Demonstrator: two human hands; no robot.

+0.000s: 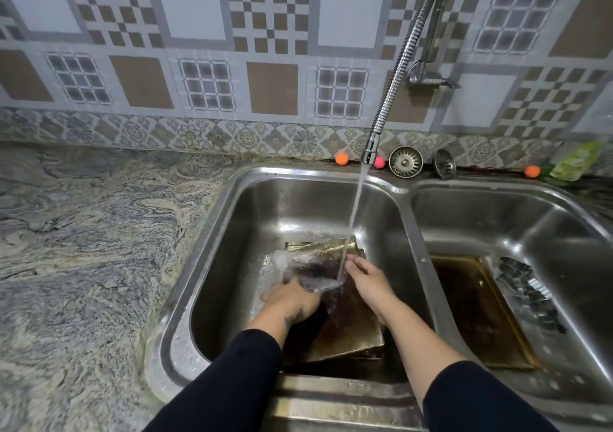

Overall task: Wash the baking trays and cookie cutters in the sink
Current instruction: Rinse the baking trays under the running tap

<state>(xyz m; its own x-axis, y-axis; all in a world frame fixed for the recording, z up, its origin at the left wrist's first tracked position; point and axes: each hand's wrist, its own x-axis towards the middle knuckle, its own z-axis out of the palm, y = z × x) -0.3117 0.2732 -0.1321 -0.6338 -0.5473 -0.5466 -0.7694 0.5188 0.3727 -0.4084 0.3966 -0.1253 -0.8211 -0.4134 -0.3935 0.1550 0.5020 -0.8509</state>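
A dark, gold-rimmed baking tray lies tilted in the left basin of the steel sink, on top of other trays. Water from the flexible tap runs onto its far part and splashes. My left hand grips the tray's left edge. My right hand rests on the tray's surface under the stream, fingers spread. In the right basin another dark tray lies flat, with metal cookie cutters beside it.
Two sink strainers and small orange and pink balls stand on the ledge behind the sink. A green packet lies at the far right. A marbled stone counter stretches left of the sink.
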